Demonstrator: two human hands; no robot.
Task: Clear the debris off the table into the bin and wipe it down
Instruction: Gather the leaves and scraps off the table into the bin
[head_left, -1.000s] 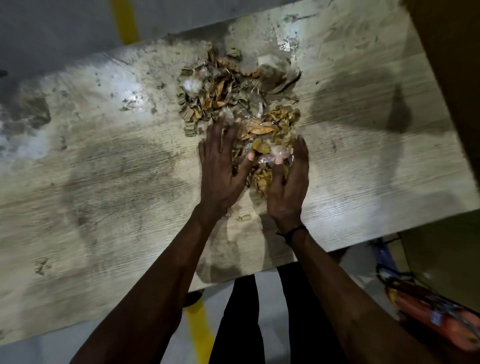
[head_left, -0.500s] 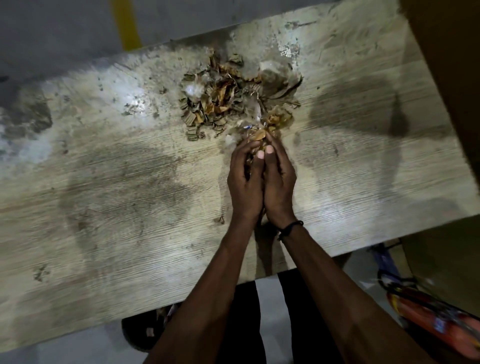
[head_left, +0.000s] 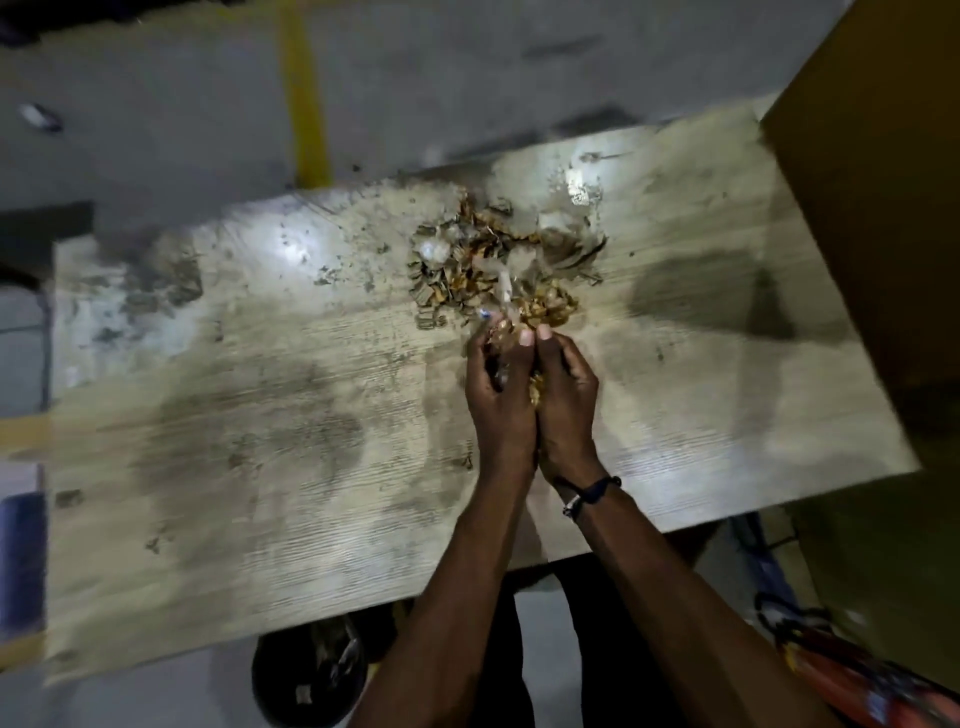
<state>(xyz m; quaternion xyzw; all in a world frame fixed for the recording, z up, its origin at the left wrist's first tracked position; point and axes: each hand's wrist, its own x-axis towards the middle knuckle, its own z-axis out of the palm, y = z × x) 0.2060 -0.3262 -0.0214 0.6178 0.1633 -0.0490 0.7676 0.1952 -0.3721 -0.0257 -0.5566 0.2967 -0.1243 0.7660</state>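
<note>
A heap of debris (head_left: 478, 260), dry leaves, paper scraps and bits of clear plastic, lies at the far middle of the pale, stained wooden table (head_left: 260, 415). My left hand (head_left: 498, 400) and my right hand (head_left: 563, 400) are pressed together just in front of the heap. Cupped between them is a clump of leaves and plastic that pokes out at the fingertips. A black round bin (head_left: 311, 670) stands on the floor under the table's near edge, left of my arms, with some scraps inside.
A tall brown panel (head_left: 883, 182) rises at the table's right end. A red cylinder with straps (head_left: 852, 686) lies on the floor at the lower right. A yellow floor line (head_left: 306, 104) runs beyond the table. Small crumbs (head_left: 322, 270) dot the table's left half.
My hands, spread flat around the near part of the heap a second ago, have closed together on a clump of it. The view has shifted, showing the bin under the table.
</note>
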